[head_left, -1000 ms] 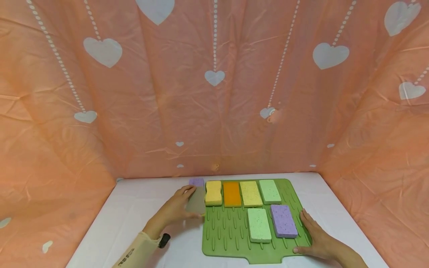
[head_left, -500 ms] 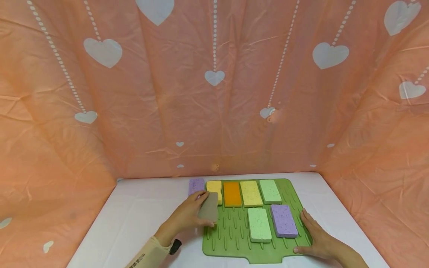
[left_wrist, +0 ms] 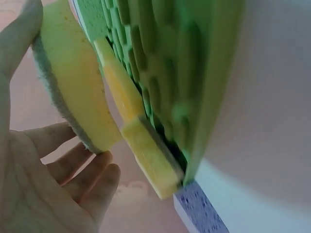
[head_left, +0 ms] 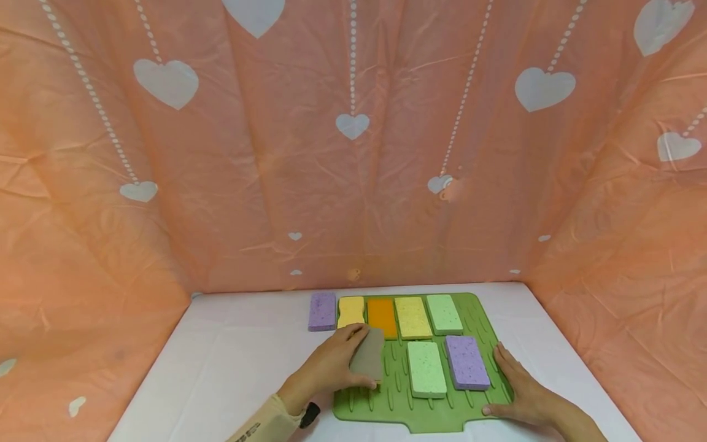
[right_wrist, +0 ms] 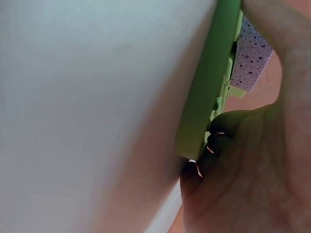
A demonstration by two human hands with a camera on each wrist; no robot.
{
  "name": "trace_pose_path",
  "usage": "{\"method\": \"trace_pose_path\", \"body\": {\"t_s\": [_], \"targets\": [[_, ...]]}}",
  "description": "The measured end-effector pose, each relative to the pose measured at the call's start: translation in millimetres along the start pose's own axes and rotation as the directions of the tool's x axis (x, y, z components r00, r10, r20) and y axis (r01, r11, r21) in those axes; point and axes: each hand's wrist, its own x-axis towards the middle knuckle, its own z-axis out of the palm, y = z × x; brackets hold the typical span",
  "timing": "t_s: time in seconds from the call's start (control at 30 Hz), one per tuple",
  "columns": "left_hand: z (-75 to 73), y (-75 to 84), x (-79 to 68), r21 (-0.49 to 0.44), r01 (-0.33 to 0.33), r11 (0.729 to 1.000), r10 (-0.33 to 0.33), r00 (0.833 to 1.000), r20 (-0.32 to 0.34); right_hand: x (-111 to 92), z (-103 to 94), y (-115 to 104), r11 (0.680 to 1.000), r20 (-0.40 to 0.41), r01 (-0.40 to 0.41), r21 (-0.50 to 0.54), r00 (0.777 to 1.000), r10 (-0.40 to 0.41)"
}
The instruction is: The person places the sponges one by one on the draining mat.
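Note:
My left hand [head_left: 328,366] grips a sponge [head_left: 369,356] between thumb and fingers, over the left half of a green ridged mat [head_left: 431,422]. Its grey scouring side faces up; in the left wrist view the sponge [left_wrist: 77,82] shows a yellow body, apart from the mat. At the mat's right edge rests my right hand [head_left: 521,396], with the thumb on its lower right corner and the fingers along its side. The right wrist view has the fingers touching the mat's edge [right_wrist: 206,97].
Along the mat's back lie a waisted yellow sponge [head_left: 351,310], an orange one [head_left: 382,318], a yellow one [head_left: 413,318] and a green one [head_left: 444,314]. In front are a green sponge [head_left: 426,369] and a purple sponge [head_left: 467,362]. Another purple sponge [head_left: 322,312] lies left of the mat.
My left hand has carried the grey-topped sponge rightward and nearer, from beside the mat to over it, uncovering the purple sponge at left. The right hand keeps its place.

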Motion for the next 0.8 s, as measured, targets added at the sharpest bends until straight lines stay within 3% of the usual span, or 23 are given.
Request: {"method": "trace_pose_path", "body": {"t_s": [0.37,0.8], "targets": [[11.6,22.1,7.7,0.020,0.028,0.999,-0.029,0.998,0.053,3,-4.2,-6,0.997,0.043,-0.048,-0.052,0.998,0.050],[26.1,34.2,12.9,0.087,0.021,0.996,-0.025,0.999,0.040,3,-4.6,-7,0.998,0.049,-0.054,-0.043,0.997,0.056]]}}
